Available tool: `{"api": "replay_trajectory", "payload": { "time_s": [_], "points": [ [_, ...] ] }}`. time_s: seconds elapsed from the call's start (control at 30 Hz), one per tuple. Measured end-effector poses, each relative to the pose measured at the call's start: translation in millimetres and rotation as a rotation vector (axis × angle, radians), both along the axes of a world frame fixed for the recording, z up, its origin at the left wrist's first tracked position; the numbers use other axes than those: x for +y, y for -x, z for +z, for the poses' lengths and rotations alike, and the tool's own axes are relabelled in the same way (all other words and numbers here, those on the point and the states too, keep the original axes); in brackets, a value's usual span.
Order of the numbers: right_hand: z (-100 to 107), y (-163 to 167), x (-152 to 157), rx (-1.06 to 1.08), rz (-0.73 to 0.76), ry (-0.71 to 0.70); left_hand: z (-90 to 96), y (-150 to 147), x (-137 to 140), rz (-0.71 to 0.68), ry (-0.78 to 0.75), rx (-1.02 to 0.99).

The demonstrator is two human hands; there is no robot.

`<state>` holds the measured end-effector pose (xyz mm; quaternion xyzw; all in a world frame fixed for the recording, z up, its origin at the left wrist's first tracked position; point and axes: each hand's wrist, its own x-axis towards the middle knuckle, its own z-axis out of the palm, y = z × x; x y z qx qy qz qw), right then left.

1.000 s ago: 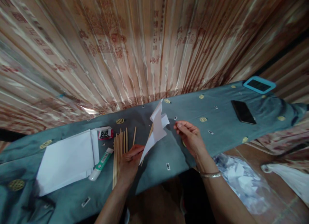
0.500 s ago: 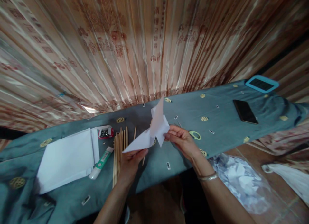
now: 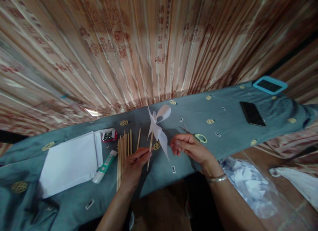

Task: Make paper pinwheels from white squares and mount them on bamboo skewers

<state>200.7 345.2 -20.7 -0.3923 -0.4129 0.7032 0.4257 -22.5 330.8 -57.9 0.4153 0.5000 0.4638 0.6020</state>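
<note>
A white paper pinwheel (image 3: 156, 129) on a thin wooden stick (image 3: 150, 143) is held up over the cloth-covered table. My left hand (image 3: 135, 163) pinches the stick between thumb and fingers, below the paper blades. Just right of the blades is my right hand (image 3: 187, 147), its fingers loosely curled together, apart from the paper and with nothing visible in them. Beside my left hand lie several wooden sticks (image 3: 121, 154). Behind my right hand are scissors (image 3: 200, 138) with pale green handles, partly hidden.
At the left lie a stack of white paper (image 3: 69, 164), a glue stick (image 3: 104, 167) and a small red box of dark metal bits (image 3: 109, 135). A phone (image 3: 252, 113) and a blue-framed device (image 3: 270, 85) rest at the right. Below stands a clear bag of paper scraps (image 3: 248, 184).
My right hand has let go of the paper and drawn slightly right. The pinwheel's blades have turned, and its stick now shows in my left hand.
</note>
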Motion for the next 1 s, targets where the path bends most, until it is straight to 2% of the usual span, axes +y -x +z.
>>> {"api": "replay_trajectory", "payload": {
  "time_s": [0.1, 0.2, 0.43, 0.6, 0.73, 0.9, 1.0],
  "points": [
    [-6, -6, 8, 0.034, -0.329, -0.002, 1.6, -1, -1, -0.018, 0.018, -0.008],
    [-14, 0, 14, 0.049, -0.450, -0.017, 2.7, -3, -3, -0.038, 0.028, -0.004],
    [-20, 22, 12, 0.072, -0.314, -0.085, 4.2, -5, -5, -0.092, 0.035, 0.000],
    [-19, 29, 9, 0.192, -0.237, -0.035, 4.0, -7, -5, -0.114, 0.060, -0.068],
    [-19, 30, 9, 0.248, -0.239, 0.039, -0.6, -6, -6, -0.106, 0.086, -0.090],
    [-15, 26, 9, 0.215, -0.280, 0.060, -1.2, -7, -5, -0.046, 0.110, -0.160],
    [-11, 23, 9, 0.169, -0.295, 0.070, 1.5, -8, -5, -0.002, 0.140, -0.104]
  ]
}}
